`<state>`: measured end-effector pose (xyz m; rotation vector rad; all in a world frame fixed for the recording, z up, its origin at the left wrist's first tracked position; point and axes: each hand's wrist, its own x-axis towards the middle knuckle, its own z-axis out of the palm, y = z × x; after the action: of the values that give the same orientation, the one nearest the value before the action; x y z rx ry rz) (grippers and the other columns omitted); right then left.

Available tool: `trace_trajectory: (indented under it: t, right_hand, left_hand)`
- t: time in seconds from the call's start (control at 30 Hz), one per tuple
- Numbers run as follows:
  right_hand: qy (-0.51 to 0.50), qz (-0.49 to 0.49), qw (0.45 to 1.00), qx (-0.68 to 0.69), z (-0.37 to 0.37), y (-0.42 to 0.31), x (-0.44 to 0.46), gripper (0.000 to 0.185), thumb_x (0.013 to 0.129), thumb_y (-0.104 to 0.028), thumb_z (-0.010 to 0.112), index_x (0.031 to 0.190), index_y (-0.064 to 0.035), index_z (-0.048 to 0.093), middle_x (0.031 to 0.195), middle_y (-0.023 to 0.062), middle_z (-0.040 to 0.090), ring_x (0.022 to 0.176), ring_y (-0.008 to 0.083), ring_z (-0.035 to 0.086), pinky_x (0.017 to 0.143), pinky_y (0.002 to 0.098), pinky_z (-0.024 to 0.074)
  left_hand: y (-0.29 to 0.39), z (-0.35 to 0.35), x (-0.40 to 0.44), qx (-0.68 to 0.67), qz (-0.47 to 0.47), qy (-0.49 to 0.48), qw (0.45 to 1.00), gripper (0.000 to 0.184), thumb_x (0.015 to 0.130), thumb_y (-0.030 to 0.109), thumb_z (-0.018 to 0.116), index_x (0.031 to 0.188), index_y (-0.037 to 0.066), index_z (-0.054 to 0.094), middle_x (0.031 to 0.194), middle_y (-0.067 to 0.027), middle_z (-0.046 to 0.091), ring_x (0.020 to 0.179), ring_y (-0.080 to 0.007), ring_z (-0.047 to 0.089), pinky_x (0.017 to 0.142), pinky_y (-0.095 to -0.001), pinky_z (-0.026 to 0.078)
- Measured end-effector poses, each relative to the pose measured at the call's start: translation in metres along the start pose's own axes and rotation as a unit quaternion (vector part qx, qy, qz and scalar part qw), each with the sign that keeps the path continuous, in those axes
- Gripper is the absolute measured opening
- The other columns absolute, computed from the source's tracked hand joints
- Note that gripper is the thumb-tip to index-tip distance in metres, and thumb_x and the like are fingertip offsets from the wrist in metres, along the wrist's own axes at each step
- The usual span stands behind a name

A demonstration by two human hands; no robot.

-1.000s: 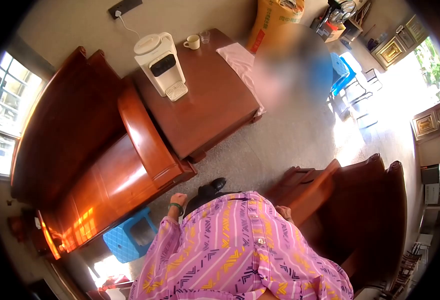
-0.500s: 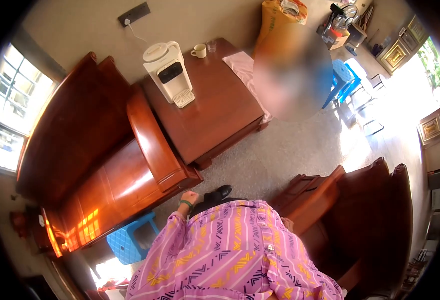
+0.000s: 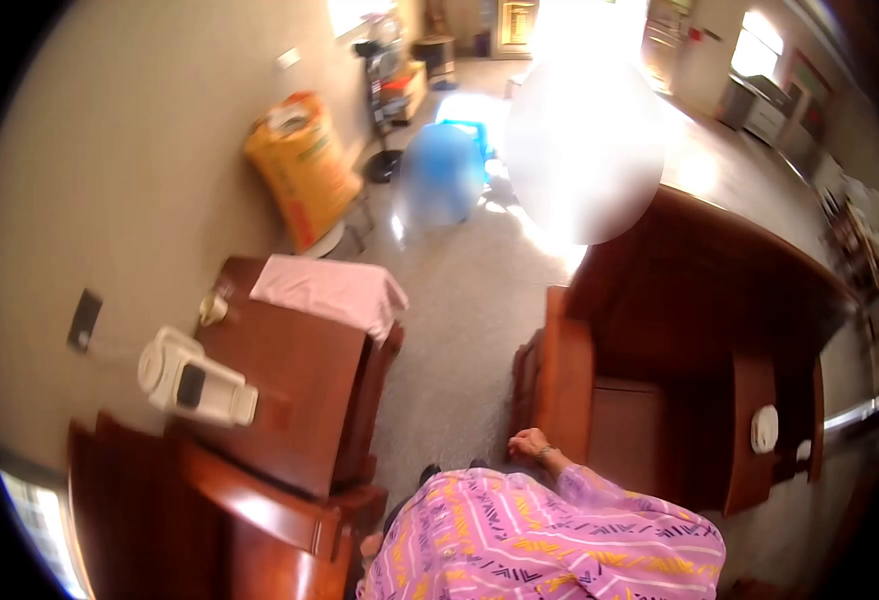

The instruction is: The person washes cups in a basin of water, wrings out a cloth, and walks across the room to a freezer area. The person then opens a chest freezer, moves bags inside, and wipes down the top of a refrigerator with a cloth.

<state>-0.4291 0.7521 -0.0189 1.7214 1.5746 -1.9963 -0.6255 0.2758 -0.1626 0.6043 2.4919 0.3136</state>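
Note:
My right hand [image 3: 530,443] hangs in front of my body with its fingers curled in and nothing visible in it. Closest to it is the armrest [image 3: 566,375] of a dark wooden chair on the right; I cannot tell whether they touch. Only a sliver of my left hand [image 3: 371,544] shows at the edge of my patterned shirt, its fingers hidden. Beside that hand is the end of a polished wooden bench [image 3: 270,510]. Ahead on the left stands a wooden side table [image 3: 295,350], bearing a white water dispenser [image 3: 222,398], a cup [image 3: 214,308] and a pink cloth [image 3: 330,290].
A yellow sack [image 3: 305,180] stands by the left wall, near a black round stand base [image 3: 384,166]. Blue stools [image 3: 470,140] are farther off, partly blurred. Grey floor [image 3: 440,330] runs between table and chair toward a bright doorway. A white round object [image 3: 764,430] rests at the right.
My view has swung right, so the table and dispenser sit farther left and lower. My right hand has come into clear view; my left is now mostly hidden.

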Motion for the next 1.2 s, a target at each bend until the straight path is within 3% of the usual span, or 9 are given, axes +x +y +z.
trace_trajectory:
  t: [0.07, 0.13, 0.33, 0.4, 0.5, 0.83, 1.2]
  right_hand:
    - [-0.015, -0.001, 1.000, -0.017, 0.000, -0.006, 0.002, 0.016, 0.074, -0.018, 0.060, 0.076, -0.0025, 0.062, 0.066, 0.0082, 0.063, 0.054, 0.0180, 0.060, 0.048, 0.0290, 0.0491]
    - [-0.004, 0.004, 1.000, 0.001, -0.004, -0.010, -0.006, 0.016, 0.074, -0.018, 0.060, 0.076, -0.0026, 0.062, 0.066, 0.0080, 0.063, 0.054, 0.0180, 0.060, 0.047, 0.0293, 0.0490]
    - [0.017, 0.034, 0.998, -0.047, -0.018, -0.010, -0.019, 0.016, 0.076, -0.019, 0.059, 0.074, -0.0041, 0.062, 0.065, 0.0076, 0.063, 0.052, 0.0172, 0.059, 0.045, 0.0272, 0.0476]
    - [0.013, 0.000, 1.000, 0.008, -0.019, -0.004, -0.022, 0.011, 0.074, -0.017, 0.059, 0.070, -0.0077, 0.061, 0.057, 0.0046, 0.059, 0.043, 0.0136, 0.054, 0.036, 0.0244, 0.0419]
    - [0.023, 0.015, 1.000, 0.002, -0.022, -0.009, -0.026, 0.010, 0.075, -0.014, 0.060, 0.073, -0.0044, 0.062, 0.061, 0.0054, 0.060, 0.048, 0.0139, 0.055, 0.043, 0.0247, 0.0451]
    - [0.039, 0.006, 0.999, -0.016, -0.017, -0.022, -0.002, 0.013, 0.076, -0.016, 0.057, 0.072, -0.0041, 0.062, 0.061, 0.0044, 0.060, 0.048, 0.0129, 0.054, 0.043, 0.0258, 0.0449]
    - [0.075, 0.022, 0.997, -0.029, 0.017, -0.064, 0.038, 0.014, 0.074, -0.017, 0.056, 0.074, -0.0048, 0.062, 0.063, 0.0053, 0.061, 0.049, 0.0144, 0.057, 0.041, 0.0265, 0.0456]
  left_hand:
    - [0.031, -0.022, -0.002, -0.168, -0.168, -0.037, 0.971, 0.026, 0.072, 0.025, 0.054, 0.054, 0.009, 0.049, 0.050, -0.0083, 0.050, 0.041, -0.0240, 0.049, 0.038, -0.0394, 0.041]
    - [0.051, -0.039, 0.002, -0.217, -0.207, -0.044, 0.953, 0.026, 0.073, 0.025, 0.054, 0.054, 0.009, 0.048, 0.049, -0.0081, 0.050, 0.041, -0.0238, 0.049, 0.037, -0.0391, 0.041]
    - [0.102, -0.081, 0.009, -0.260, -0.217, -0.055, 0.939, 0.027, 0.073, 0.025, 0.054, 0.053, 0.008, 0.047, 0.048, -0.0075, 0.049, 0.040, -0.0230, 0.048, 0.037, -0.0383, 0.041]
    - [0.111, -0.090, 0.010, -0.262, -0.217, -0.056, 0.939, 0.027, 0.073, 0.025, 0.054, 0.053, 0.008, 0.047, 0.048, -0.0073, 0.048, 0.039, -0.0228, 0.047, 0.036, -0.0380, 0.041]
    - [0.118, -0.102, 0.012, -0.268, -0.220, -0.051, 0.937, 0.027, 0.074, 0.024, 0.054, 0.053, 0.008, 0.046, 0.048, -0.0070, 0.047, 0.039, -0.0224, 0.047, 0.036, -0.0376, 0.040]
    - [0.136, -0.134, 0.019, -0.290, -0.259, -0.023, 0.921, 0.029, 0.074, 0.024, 0.054, 0.053, 0.008, 0.044, 0.046, -0.0061, 0.045, 0.037, -0.0212, 0.045, 0.035, -0.0362, 0.039]
    - [0.161, -0.172, 0.112, -0.346, -0.254, -0.029, 0.903, 0.030, 0.075, 0.023, 0.055, 0.052, 0.008, 0.042, 0.044, -0.0050, 0.043, 0.035, -0.0198, 0.043, 0.034, -0.0347, 0.038]
